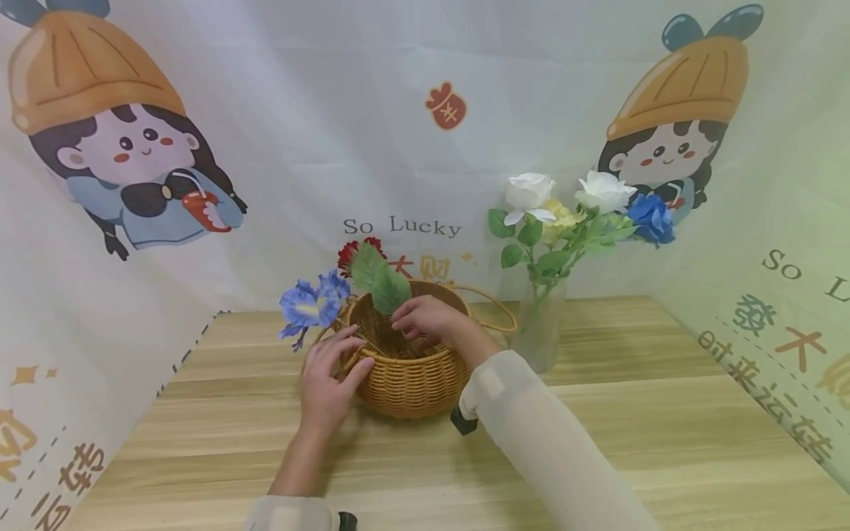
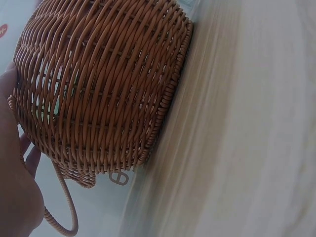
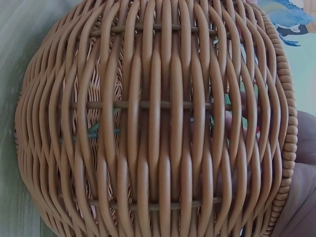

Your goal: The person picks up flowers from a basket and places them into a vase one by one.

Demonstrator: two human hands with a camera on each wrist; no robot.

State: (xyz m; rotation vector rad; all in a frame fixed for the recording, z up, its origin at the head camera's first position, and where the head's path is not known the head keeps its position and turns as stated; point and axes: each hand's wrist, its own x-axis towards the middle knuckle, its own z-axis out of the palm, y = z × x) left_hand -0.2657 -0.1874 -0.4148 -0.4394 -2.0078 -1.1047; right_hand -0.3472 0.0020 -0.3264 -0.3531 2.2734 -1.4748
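A round wicker basket stands on the table. My left hand holds its left rim, thumb on the outside; in the left wrist view part of that hand lies against the weave. Over the opening, my right hand has curled fingers that pinch near the base of the green leaves, apparently on the stem of a red flower, partly hidden behind them. A blue iris leans out over the left rim. Through the weave, the right wrist view shows a green stem inside.
Right of the basket stands a clear vase with white roses, a yellow flower and a blue rose. The basket's looped handle reaches toward it. A printed cloth hangs behind the wooden table.
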